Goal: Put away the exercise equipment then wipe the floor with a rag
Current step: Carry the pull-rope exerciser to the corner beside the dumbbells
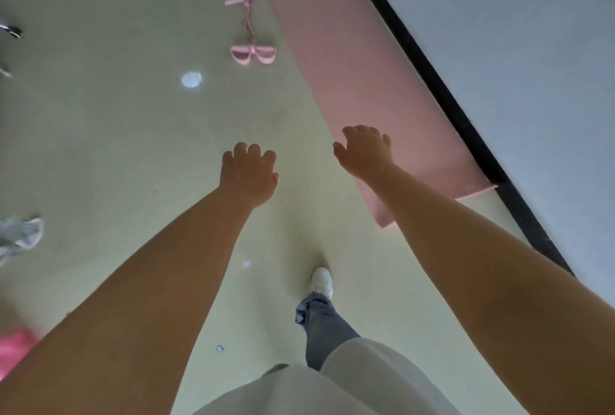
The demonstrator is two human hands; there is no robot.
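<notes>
A black baseboard (432, 75) runs along the pale grey wall (515, 31). Something bright pink (15, 351) sits blurred at the floor's left edge.

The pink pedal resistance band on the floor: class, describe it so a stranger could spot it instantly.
Find the long pink mat lying along the dark baseboard. Just left of its far end lies the pedal resistance band: a bar handle, braided cords and two foot loops. Its neighbour is a flat slab.

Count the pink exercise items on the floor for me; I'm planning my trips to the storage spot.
2 clearly: the pink mat along the wall's dark baseboard, and the pedal resistance band just left of it. A blurred pink thing at the left edge may be a third.
</notes>
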